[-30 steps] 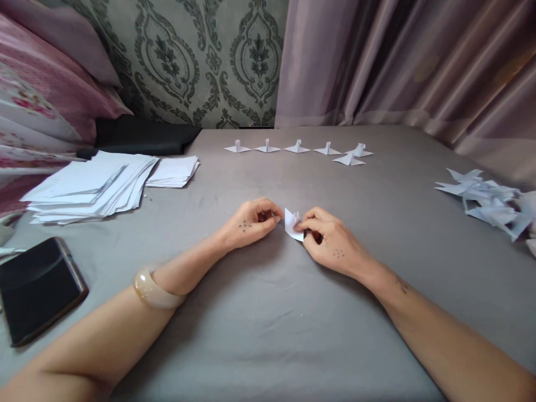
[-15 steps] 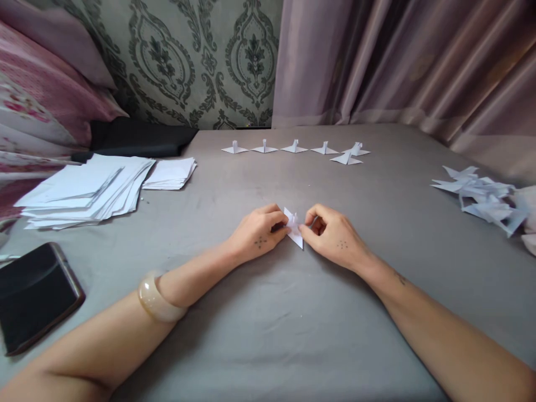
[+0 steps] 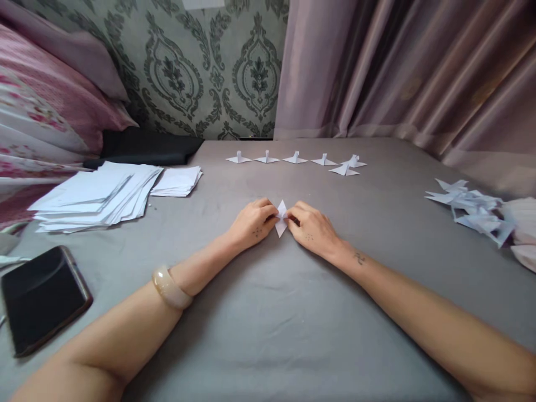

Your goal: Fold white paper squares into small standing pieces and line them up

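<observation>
A small folded white paper crane [image 3: 282,219] is held between my two hands, its pointed wings aimed toward and away from me. My left hand [image 3: 254,222] pinches it from the left side with thumb and fingertips. From the right, my right hand [image 3: 312,226] pinches the opposite side, fingers curled. Both fingertips partly cover the paper's sides. Farther back on the grey cloth stands a row of several similar paper cranes [image 3: 295,158], with two crowded together at its right end.
Stacked white paper sheets [image 3: 92,198] lie at the left, beside a smaller stack [image 3: 176,181]. A dark phone [image 3: 46,301] rests at the near left. More folded paper shapes [image 3: 473,206] are heaped at the far right. A black folded item [image 3: 151,148] sits behind the sheets.
The crane has turned so its wings point straight toward and away from me. My right hand has moved in and now grips its right side. The camera view has shifted slightly.
</observation>
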`<state>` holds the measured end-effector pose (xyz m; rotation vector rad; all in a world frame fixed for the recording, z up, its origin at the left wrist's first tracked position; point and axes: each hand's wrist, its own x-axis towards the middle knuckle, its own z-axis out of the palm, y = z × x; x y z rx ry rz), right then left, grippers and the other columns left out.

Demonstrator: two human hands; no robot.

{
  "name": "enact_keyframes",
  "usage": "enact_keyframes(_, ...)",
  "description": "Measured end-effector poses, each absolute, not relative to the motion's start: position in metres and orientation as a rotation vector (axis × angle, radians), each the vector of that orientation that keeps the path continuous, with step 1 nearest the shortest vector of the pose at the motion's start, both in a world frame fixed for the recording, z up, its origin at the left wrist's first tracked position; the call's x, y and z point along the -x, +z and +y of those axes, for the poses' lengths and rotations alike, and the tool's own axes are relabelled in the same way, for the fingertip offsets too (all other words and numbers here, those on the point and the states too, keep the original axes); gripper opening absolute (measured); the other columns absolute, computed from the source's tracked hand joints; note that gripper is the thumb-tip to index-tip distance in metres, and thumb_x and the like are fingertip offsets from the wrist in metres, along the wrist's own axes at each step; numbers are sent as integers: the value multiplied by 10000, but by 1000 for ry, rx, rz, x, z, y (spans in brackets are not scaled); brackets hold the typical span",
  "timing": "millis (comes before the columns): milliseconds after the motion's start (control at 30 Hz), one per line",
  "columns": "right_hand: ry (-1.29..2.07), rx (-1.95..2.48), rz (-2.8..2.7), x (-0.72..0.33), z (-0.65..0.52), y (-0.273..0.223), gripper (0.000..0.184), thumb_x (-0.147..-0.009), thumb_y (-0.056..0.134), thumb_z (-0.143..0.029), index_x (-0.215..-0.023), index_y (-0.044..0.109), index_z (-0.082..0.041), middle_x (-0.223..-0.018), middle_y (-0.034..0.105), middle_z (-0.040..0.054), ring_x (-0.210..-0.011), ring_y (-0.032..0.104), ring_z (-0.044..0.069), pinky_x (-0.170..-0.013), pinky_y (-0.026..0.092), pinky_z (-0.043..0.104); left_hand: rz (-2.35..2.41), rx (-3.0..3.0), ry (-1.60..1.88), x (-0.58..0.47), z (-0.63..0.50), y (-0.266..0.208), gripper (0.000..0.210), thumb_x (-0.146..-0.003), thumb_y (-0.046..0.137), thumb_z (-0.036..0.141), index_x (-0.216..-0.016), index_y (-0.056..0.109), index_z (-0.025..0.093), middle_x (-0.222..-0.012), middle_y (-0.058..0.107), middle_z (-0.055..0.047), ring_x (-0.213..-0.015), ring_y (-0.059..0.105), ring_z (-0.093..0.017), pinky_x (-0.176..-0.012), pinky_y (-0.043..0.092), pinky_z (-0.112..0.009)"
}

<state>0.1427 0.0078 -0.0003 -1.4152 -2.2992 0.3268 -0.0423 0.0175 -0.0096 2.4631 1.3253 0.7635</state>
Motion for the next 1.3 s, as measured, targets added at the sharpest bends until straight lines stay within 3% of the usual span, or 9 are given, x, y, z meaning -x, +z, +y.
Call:
enact_keyframes(233,409,1445,-2285,-142,18,-5,164,-874,482,-267,-815,622,-207,-859,610,33,-720,555,145,-637,359,267,1302,-2186,790,45,23,-9,133,-823,563,247,-782,642,149,-804,561,-29,-685,526,-120,-648,426,-246)
enact_keyframes(567,359,1450,-2351,-142,20,-4,169,-892,454,-274,-831,594,-202,-895,624,64,-756,576,179,-590,327,282,1271,-2450,677,41,25,-7,197,-857,490,202,-667,504,155,-763,511,-30,-692,466,-135,-654,395,-265)
enact_keyframes(733,812,1257,-2182,-155,31,-4,146,-771,541,-174,-847,662,-201,-831,648,22,-703,562,132,-634,397,251,1305,-2335,712,42,19,-9,141,-855,502,248,-751,537,159,-815,513,-32,-717,479,-131,-668,415,-261)
enact_keyframes(933,1366,1235,-1512,-166,38,1,273,-702,495,-110,-921,649,-165,-605,511,-37,-463,391,72,-431,320,215,1329,-2176,795,44,15,-5,193,-795,603,302,-939,593,174,-911,561,-37,-785,519,-124,-723,430,-242)
enact_keyframes(1133,1472,1161,-1309,-164,40,3,208,-702,505,-85,-850,628,-165,-548,457,-54,-444,369,62,-400,284,203,1394,-1926,856,49,16,-3,344,-771,649,357,-1065,612,182,-1008,622,-49,-793,559,-123,-746,450,-249)
enact_keyframes(1300,1479,1174,-1288,-164,40,5,213,-701,499,-68,-847,625,-160,-547,468,-58,-429,364,56,-403,300,205,1401,-1898,852,47,18,-3,360,-745,686,394,-1029,639,179,-972,653,-51,-767,571,-125,-700,452,-233)
